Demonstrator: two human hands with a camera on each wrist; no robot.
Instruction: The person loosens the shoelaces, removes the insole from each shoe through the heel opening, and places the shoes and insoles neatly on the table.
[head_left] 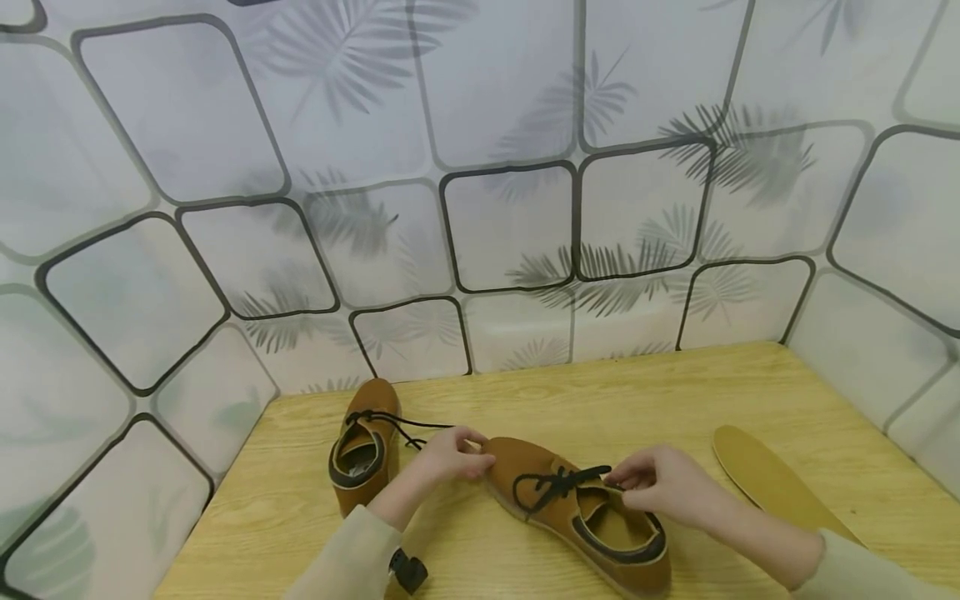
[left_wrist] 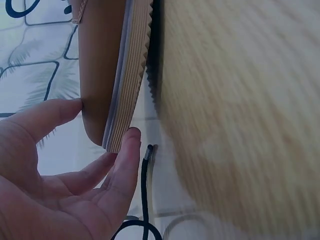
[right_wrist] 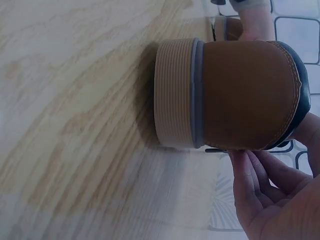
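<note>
A brown lace-up shoe [head_left: 521, 462] stands on the table, its toe pointing away to the left and its black lace [head_left: 558, 482] tied in a bow. My left hand [head_left: 453, 454] grips the toe, thumb on the leather upper [left_wrist: 102, 75] and fingers against the ribbed sole edge [left_wrist: 125, 95]. At the other end, my right hand [head_left: 663, 483] pinches the side of the collar near the bow. The right wrist view shows the shoe's heel [right_wrist: 245, 95] from behind, with the fingers against its side and the thumb by the dark collar.
The matching brown shoe [head_left: 360, 493] stands to the left, its long loose lace [head_left: 427, 425] trailing toward my left hand. A tan insole [head_left: 772, 479] lies at the right. Patterned cloth [head_left: 510, 225] walls the wooden table [head_left: 585, 400] at the back and sides.
</note>
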